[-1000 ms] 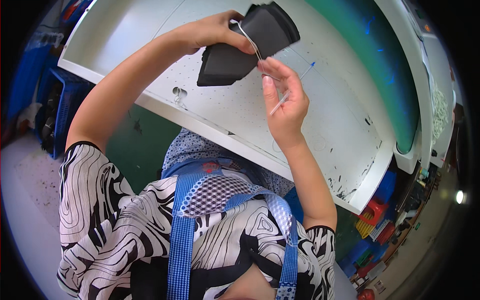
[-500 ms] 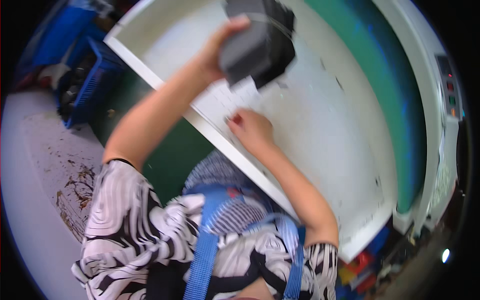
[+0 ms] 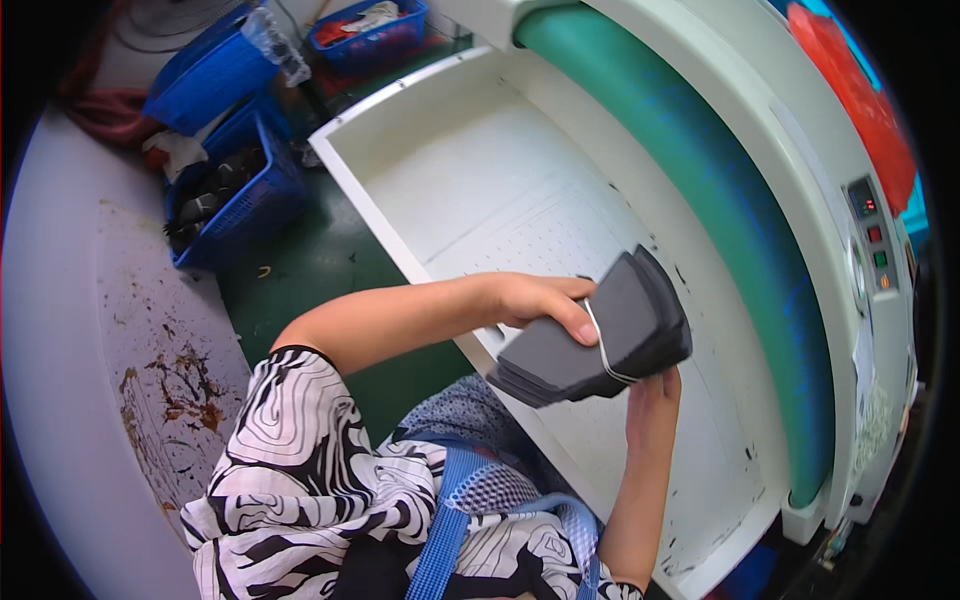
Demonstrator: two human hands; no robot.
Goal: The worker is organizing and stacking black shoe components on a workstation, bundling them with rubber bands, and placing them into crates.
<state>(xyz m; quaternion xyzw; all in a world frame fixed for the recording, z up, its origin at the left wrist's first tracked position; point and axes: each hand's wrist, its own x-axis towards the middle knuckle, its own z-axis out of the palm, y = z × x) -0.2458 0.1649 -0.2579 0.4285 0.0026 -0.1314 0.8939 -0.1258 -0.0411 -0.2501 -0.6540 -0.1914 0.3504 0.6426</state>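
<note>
at far left, a blue plastic crate [image 3: 240,220] on the green floor [image 3: 275,300] holds dark pieces [image 3: 215,195]; whether they match the stack cannot be told.

at centre, a stack of dark grey flat sheets [image 3: 640,315] is gathered, and a thin white elastic band [image 3: 602,350] crosses its upper face about the middle, showing as doubled strands toward the near edge. gathering is judged done and banding well advanced. whether the band closes around the underside is hidden, so completion is not confirmed. the sheet ends sit stepped, not flush; the stack is not yet set down.

position of the stack: held tilted above the white rimmed surface [image 3: 470,185], in front of the person, between the two hands.

left hand [image 3: 535,303]: closed on the stack's left part. the thumb [image 3: 578,325] lies flat on the upper face, its tip just beside the band; the other fingers go over the far edge and are mostly out of sight.

right hand [image 3: 655,388]: at the near right edge, just beside the band's lower end, mostly behind the stack. how far its fingers are open, and whether they grip sheets or band, cannot be told.

further right, the green roller [image 3: 700,190] stands apart from the stack.
</note>
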